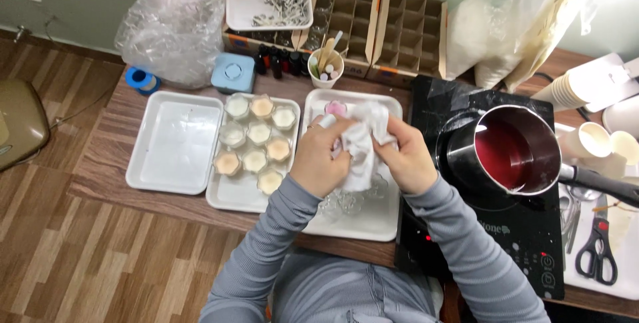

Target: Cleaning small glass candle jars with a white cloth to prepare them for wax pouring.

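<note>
My left hand [318, 162] and my right hand [407, 158] are both closed on a crumpled white cloth [360, 142], held above a white tray [386, 220]. Whether the cloth wraps something, I cannot tell. Small clear glass cups [343, 203] lie on that tray under my wrists, and a cup of pink wax [335, 108] stands at its far end. To the left, a second tray [226, 196] carries several small cups of white and cream wax [258, 133].
An empty white tray [174, 142] lies far left. A steel pot of red liquid [514, 153] sits on a black induction hob [492, 230] at right. Scissors [597, 251], paper cups [572, 90], cardboard dividers [406, 30], a wick tray [269, 2] and plastic bags ring the table.
</note>
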